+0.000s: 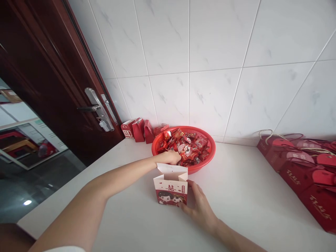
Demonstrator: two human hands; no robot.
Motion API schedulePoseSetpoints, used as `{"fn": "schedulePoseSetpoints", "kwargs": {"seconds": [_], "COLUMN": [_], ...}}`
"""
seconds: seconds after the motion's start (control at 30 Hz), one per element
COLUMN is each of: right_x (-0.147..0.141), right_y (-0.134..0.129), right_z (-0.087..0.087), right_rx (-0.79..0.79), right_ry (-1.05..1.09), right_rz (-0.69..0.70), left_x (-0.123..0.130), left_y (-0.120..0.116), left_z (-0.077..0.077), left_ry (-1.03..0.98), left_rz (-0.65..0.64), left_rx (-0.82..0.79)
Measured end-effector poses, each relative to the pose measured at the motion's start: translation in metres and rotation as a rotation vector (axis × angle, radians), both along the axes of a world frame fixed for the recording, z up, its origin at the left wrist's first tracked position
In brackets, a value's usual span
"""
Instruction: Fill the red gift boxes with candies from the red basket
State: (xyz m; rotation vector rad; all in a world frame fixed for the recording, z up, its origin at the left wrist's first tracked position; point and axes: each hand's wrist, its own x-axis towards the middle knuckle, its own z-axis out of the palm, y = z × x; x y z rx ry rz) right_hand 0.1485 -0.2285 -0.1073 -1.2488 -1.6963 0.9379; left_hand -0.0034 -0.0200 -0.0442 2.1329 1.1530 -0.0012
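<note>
My left hand [172, 157] reaches into the near left part of a red plastic basket [211, 154] filled with wrapped candies [187, 150]. Its fingers point down among the candies and are largely hidden, so I cannot see whether they grip one. Just in front of the basket stands a small red and white paper candy box [172, 196], upright with its top flaps open and two cartoon figures printed on its front. My right hand [201, 206] holds this box at its right side, thumb at the lower front corner and fingers along the side.
Several small red boxes [138, 130] stand left of the basket against the tiled wall. Red gift bags with rope handles [296, 168] line the right side of the white table [126, 217]. A dark brown door [52, 70] with a metal handle is at the left.
</note>
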Motion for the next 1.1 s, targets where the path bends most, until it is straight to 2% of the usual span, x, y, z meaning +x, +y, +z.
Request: {"fn": "schedulePoseSetpoints", "kwargs": {"seconds": [0.13, 0.3, 0.37, 0.47, 0.57, 0.7, 0.87, 1.1], "right_x": [0.0, 0.0, 0.0, 0.0, 0.0, 0.001, 0.0, 0.0], "right_y": [0.001, 0.001, 0.001, 0.001, 0.001, 0.001, 0.001, 0.001], "right_z": [-0.002, -0.003, -0.003, -0.002, -0.002, -0.004, -0.003, -0.003], "right_rx": [-0.009, 0.0, -0.008, -0.021, -0.018, 0.005, 0.022, -0.014], "right_ry": [-0.007, -0.01, -0.011, -0.01, -0.005, 0.0, 0.0, 0.006], "right_rz": [-0.003, -0.009, -0.006, 0.002, 0.015, 0.003, -0.004, 0.003], "left_x": [0.001, -0.001, -0.004, -0.007, -0.008, -0.004, 0.003, 0.002], "left_y": [-0.004, -0.007, -0.008, -0.01, -0.01, -0.008, -0.001, 0.01], "left_z": [0.013, 0.038, 0.048, 0.064, 0.075, 0.079, 0.081, 0.077], "left_ry": [0.194, 0.213, 0.126, -0.159, -0.374, -0.504, -0.649, -0.769], "left_rz": [-0.05, -0.131, -0.112, -0.028, 0.043, 0.168, 0.302, 0.314], "left_rx": [0.057, -0.022, -0.117, -0.291, -0.377, -0.428, -0.412, -0.328]}}
